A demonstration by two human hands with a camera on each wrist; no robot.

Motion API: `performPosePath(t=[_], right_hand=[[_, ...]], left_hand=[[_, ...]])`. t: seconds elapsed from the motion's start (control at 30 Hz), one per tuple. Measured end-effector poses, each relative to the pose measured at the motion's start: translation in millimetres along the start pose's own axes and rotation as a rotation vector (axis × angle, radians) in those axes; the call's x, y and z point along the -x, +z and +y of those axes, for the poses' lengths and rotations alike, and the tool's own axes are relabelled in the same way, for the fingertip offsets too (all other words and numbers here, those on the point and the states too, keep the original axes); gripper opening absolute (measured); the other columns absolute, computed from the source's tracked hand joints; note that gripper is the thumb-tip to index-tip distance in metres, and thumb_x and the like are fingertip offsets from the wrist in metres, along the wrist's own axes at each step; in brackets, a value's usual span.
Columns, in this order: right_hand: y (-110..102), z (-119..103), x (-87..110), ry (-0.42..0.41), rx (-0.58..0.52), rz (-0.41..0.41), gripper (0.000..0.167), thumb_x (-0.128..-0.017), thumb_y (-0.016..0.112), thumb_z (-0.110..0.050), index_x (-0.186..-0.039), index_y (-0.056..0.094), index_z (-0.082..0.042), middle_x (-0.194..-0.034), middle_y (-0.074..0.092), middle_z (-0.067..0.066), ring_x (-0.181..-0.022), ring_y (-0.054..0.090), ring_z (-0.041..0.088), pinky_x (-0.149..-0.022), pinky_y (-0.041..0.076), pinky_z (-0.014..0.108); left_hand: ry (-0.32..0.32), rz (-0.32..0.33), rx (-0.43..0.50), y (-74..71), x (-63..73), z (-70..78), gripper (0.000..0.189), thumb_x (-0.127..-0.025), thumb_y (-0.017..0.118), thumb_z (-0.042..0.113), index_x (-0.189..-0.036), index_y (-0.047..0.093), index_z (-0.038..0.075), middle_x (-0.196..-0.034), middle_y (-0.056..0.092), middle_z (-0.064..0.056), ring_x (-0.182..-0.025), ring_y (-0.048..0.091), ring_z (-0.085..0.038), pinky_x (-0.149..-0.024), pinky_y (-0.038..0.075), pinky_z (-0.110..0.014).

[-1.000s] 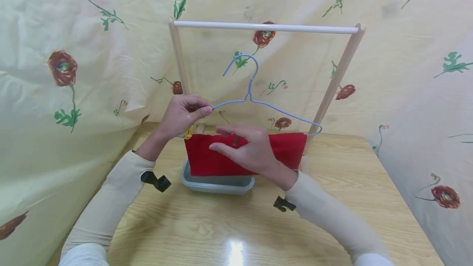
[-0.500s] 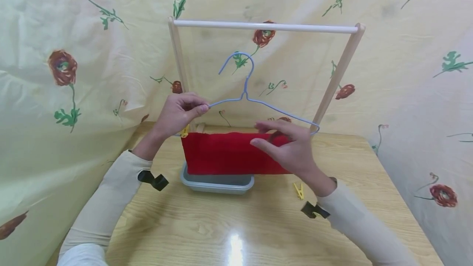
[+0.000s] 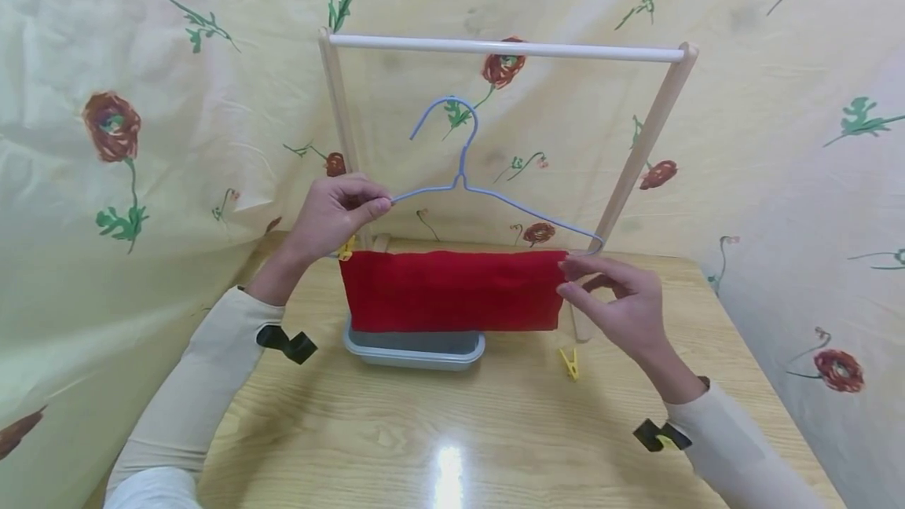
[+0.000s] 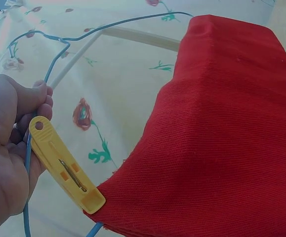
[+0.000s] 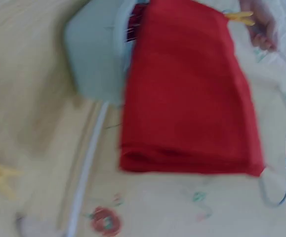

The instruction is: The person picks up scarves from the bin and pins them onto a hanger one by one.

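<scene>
Fingers and thumb of the left hand (image 3: 328, 214) pinch the blue hanger (image 3: 463, 159) on its left sloping side. Over at the right, the right hand (image 3: 629, 305) has its fingers loosely bent, with its thumb and fingers a bit apart, by the right top corner of the red cloth (image 3: 452, 291). The right wrist view is blurry and shows just a bit of that hand, so I cannot tell if its fingertips touch the cloth. The cloth is folded over the low bar of the hanger and hangs down flat between the two hands. One yellow clip (image 4: 66, 165) bites the cloth at its left top corner, close to the left hand. Another yellow clip (image 3: 569, 364) lies on the wooden table (image 3: 382, 430), to the right and nearer than the cloth. A gray-blue tub (image 3: 417, 361) sits on the table at the left, partly behind the cloth, and something dark red (image 5: 135, 22) shows inside it. Farther back stands a wooden rack (image 3: 652, 128) with a white bar (image 3: 566, 49) on top, higher than the hanger's hook. Behind it all is a pale sheet (image 3: 233, 77) with red flowers.
</scene>
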State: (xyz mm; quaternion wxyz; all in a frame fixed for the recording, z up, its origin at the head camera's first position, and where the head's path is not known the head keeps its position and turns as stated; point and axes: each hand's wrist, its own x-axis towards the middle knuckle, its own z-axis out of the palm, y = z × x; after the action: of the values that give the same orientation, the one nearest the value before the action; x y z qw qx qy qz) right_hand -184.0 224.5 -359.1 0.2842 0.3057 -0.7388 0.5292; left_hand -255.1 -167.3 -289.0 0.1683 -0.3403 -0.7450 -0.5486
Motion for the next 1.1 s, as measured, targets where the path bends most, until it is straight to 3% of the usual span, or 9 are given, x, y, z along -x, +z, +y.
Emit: performPosePath(t=[0.2,0.47,0.63,0.83,1.1], right_hand=[[-15.4,17.9,26.6,0.126,0.136,-0.002,0.038,-0.074,0.080,0.018,-0.110,0.076,0.005,-0.101,0.077,-0.006,-0.088,0.070,0.005,-0.070,0.056,0.015],[-28.7,46.5,62.2,0.302,0.263,-0.022,0.033,-0.080,0.083,0.004,-0.112,0.077,-0.001,-0.102,0.078,0.004,-0.088,0.068,-0.001,-0.070,0.054,0.013],[-37.5,64.2,75.7,0.377,0.330,-0.113,0.032,-0.084,0.084,-0.007,-0.115,0.077,-0.004,-0.104,0.077,0.012,-0.087,0.066,-0.005,-0.069,0.055,0.015],[-49.1,85.4,80.5,0.427,0.366,-0.264,0.032,-0.088,0.082,-0.018,-0.118,0.076,-0.008,-0.106,0.077,0.009,-0.089,0.066,-0.004,-0.071,0.057,0.022],[-47.2,103.2,87.5,0.515,0.416,-0.361,0.034,-0.089,0.082,-0.032,-0.111,0.078,-0.007,-0.103,0.078,0.004,-0.088,0.066,0.002,-0.070,0.057,0.024]], left_hand=[[0.010,0.002,-0.011,-1.3,0.2,-0.7,0.008,-0.086,0.075,-0.011,-0.093,0.076,-0.008,-0.078,0.066,0.009,-0.061,0.047,-0.011,-0.053,0.039,-0.020],[0.012,0.007,-0.013,-2.4,-0.2,-2.8,0.007,-0.086,0.074,-0.011,-0.093,0.076,-0.008,-0.078,0.066,0.008,-0.061,0.048,-0.011,-0.053,0.039,-0.020],[0.002,0.006,-0.018,-3.2,0.2,-3.1,0.007,-0.086,0.075,-0.010,-0.093,0.076,-0.008,-0.078,0.066,0.008,-0.062,0.048,-0.011,-0.053,0.039,-0.020],[-0.005,0.008,-0.011,-2.6,1.0,-3.8,0.007,-0.086,0.074,-0.011,-0.093,0.076,-0.009,-0.078,0.066,0.009,-0.061,0.048,-0.011,-0.053,0.040,-0.020],[0.009,0.007,-0.005,-1.0,1.0,-5.8,0.007,-0.086,0.073,-0.013,-0.091,0.075,-0.009,-0.078,0.066,0.008,-0.061,0.049,-0.010,-0.054,0.040,-0.020]])
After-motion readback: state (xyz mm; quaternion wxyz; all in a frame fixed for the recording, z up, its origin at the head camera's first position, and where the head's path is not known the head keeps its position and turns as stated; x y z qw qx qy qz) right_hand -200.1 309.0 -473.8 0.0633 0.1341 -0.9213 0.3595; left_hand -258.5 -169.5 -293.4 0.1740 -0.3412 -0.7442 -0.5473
